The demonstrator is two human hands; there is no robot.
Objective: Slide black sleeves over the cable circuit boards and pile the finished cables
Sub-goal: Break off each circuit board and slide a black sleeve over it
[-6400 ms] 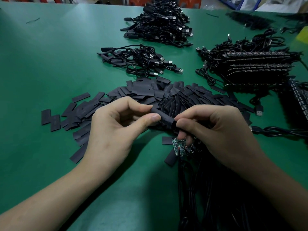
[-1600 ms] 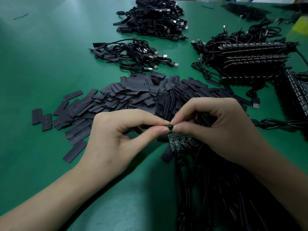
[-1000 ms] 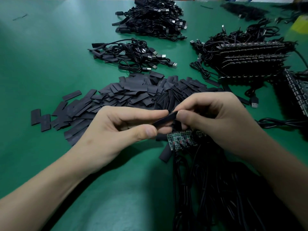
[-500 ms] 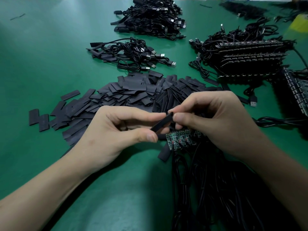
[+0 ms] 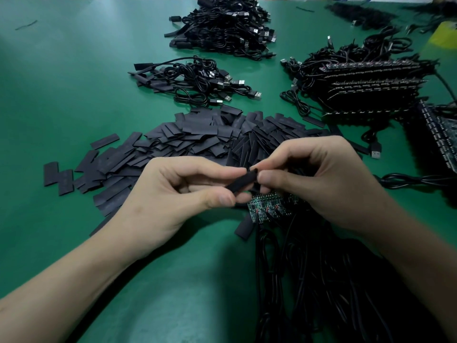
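Observation:
A black sleeve (image 5: 243, 181) slants between my two hands above the green table (image 5: 74, 82). My left hand (image 5: 173, 196) pinches its lower end between thumb and forefinger. My right hand (image 5: 311, 179) pinches its upper end, fingers curled; whatever else it holds is hidden. Just below the sleeve lie bare green circuit boards (image 5: 268, 210) on a bundle of black cables (image 5: 321, 280). A heap of loose flat black sleeves (image 5: 193, 142) spreads behind my hands. A small pile of sleeved cables (image 5: 193, 80) with USB plugs lies further back.
A bigger heap of cables (image 5: 222, 26) sits at the far centre. Stacked rows of boards with cables (image 5: 366, 87) stand at the right, more boards (image 5: 440, 134) at the right edge. One loose sleeve (image 5: 244, 227) lies by the boards. A yellow object (image 5: 445, 37) is far right.
The sleeve, earlier bunched between touching fingertips, now stretches out slanted between my hands. My left thumb has slid down its lower end. Both hands stay in about the same place.

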